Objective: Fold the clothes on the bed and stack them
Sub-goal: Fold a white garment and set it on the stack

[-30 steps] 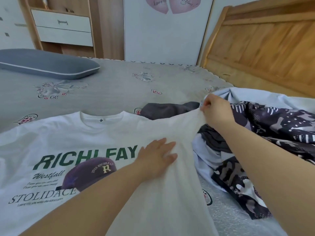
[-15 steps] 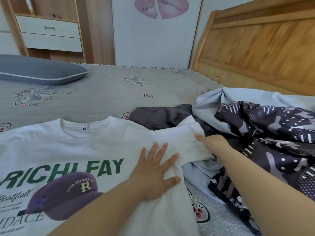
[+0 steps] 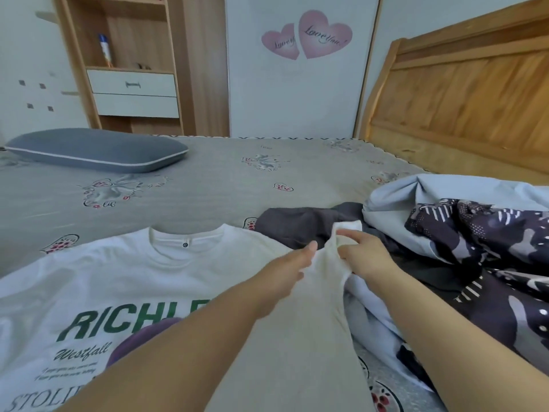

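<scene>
A white T-shirt [image 3: 124, 281] with green "RICHLFAY" lettering and a purple cap print lies face up on the grey bed sheet [image 3: 208, 185]. Its right sleeve [image 3: 326, 263] is bunched up and raised between my two hands. My left hand [image 3: 285, 272] lies on the shirt at the shoulder, thumb against the sleeve's fold. My right hand [image 3: 365, 254] grips the sleeve from the right, fingers curled into the cloth. A dark grey garment [image 3: 300, 224] lies just behind the sleeve.
A crumpled pale blue and dark patterned cover [image 3: 463, 233] fills the bed's right side. A grey pillow [image 3: 95, 150] lies at the far left. The wooden headboard [image 3: 463, 108] stands at the right, a shelf unit with drawers [image 3: 133, 84] behind the bed.
My left hand slid from flat on the shirt's chest up to the shoulder. My right hand took hold of the sleeve and lifted it into a bunch. The view tilted up.
</scene>
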